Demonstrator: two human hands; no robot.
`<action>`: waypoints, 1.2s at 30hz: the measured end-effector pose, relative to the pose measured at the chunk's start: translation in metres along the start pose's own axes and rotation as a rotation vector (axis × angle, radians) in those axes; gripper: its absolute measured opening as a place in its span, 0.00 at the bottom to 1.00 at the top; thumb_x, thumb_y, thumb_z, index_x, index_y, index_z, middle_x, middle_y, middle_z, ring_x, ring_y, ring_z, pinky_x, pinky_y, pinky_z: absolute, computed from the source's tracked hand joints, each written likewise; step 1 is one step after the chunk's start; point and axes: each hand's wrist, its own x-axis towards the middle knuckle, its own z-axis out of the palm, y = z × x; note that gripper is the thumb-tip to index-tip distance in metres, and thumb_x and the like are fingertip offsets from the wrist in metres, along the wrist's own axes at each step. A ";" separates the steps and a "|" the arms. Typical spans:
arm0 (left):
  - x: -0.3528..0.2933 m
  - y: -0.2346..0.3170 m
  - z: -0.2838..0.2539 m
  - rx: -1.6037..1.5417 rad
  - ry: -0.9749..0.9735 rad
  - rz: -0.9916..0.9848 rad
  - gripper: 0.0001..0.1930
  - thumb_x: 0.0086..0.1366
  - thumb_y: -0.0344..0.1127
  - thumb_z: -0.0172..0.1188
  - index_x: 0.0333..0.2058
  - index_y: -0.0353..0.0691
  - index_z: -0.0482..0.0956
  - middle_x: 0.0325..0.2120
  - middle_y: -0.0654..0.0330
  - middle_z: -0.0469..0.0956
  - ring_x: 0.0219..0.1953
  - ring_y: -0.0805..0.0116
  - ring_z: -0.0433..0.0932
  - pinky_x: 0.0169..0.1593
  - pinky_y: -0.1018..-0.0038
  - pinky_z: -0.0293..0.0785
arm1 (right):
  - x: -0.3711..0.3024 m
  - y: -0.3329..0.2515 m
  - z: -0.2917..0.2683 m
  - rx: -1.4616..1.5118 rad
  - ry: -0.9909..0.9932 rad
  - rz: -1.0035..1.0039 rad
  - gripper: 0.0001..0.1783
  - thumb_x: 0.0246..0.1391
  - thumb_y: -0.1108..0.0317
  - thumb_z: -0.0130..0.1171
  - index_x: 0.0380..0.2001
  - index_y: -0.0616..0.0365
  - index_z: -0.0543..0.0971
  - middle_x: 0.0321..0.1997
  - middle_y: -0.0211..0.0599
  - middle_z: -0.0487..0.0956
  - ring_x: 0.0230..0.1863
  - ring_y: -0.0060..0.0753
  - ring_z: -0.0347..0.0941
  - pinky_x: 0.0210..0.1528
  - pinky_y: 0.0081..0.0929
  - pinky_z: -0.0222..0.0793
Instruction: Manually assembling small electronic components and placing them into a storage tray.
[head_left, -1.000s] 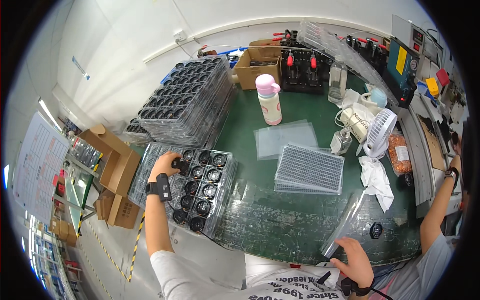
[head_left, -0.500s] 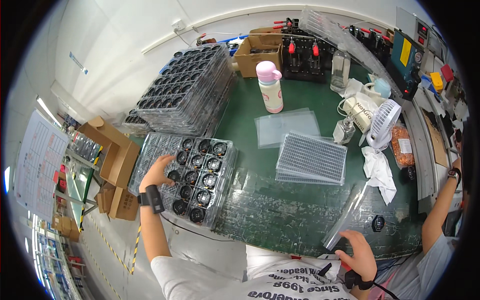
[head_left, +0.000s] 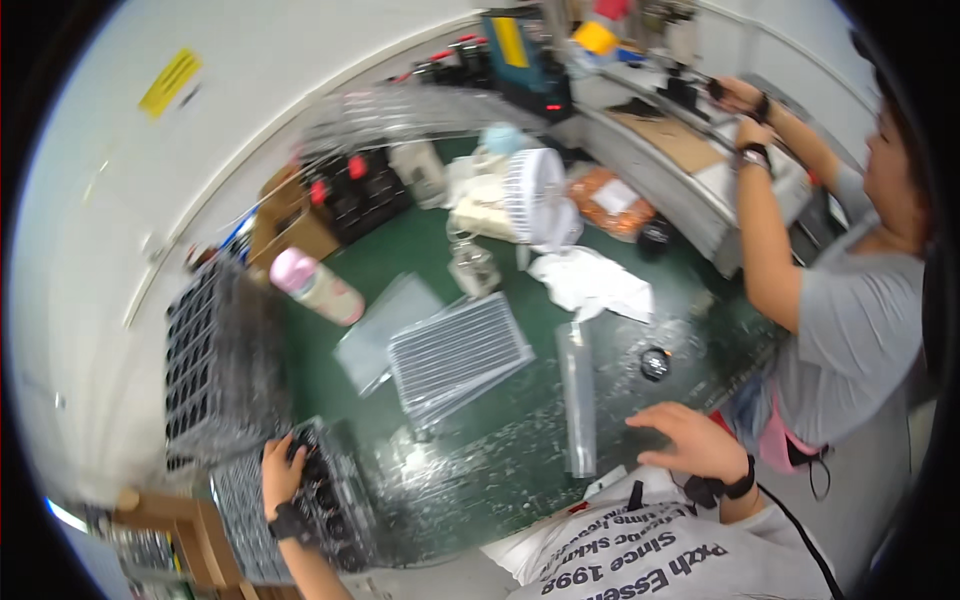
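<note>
Covering part of clear tray (head_left: 240,505) — left hand (head_left: 282,478), can't tell grip; right hand (head_left: 697,442) apart — fingers spread near plastic strip (head_left: 579,400).

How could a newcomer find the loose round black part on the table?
On the green table, find the crumpled white sheet. Between it and the right hand lies the round black part, alone, while another dark object sits beside the orange-filled bag.

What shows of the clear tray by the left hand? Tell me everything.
The tray looks like clear plastic, blurred, with black round parts on its right and a paler left side. It lies at the left of the green table, nearer than the tray stack. The left hand is over its far end; contact is unclear.
</note>
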 end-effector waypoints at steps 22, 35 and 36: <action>-0.092 0.388 0.124 -0.315 -0.221 0.586 0.25 0.52 0.32 0.66 0.50 0.42 0.74 0.50 0.52 0.67 0.45 0.55 0.72 0.46 0.66 0.75 | 0.064 0.092 -0.044 -0.435 -0.110 0.054 0.38 0.30 0.71 0.73 0.52 0.51 0.72 0.66 0.40 0.60 0.63 0.50 0.60 0.61 0.37 0.63; -0.071 0.288 0.114 -1.623 -0.672 -0.155 0.15 0.64 0.24 0.41 0.48 0.35 0.70 0.41 0.53 0.77 0.34 0.71 0.78 0.26 0.80 0.70 | 0.097 0.035 -0.007 0.061 0.065 -0.304 0.43 0.43 0.71 0.67 0.64 0.42 0.63 0.67 0.48 0.56 0.66 0.54 0.56 0.64 0.41 0.59; -0.071 0.281 0.112 -1.627 -0.670 -0.161 0.15 0.64 0.24 0.41 0.48 0.35 0.70 0.41 0.53 0.77 0.34 0.71 0.78 0.26 0.80 0.70 | 0.099 0.029 -0.008 -0.020 0.064 -0.353 0.36 0.44 0.70 0.66 0.59 0.44 0.67 0.66 0.46 0.59 0.65 0.52 0.58 0.63 0.40 0.61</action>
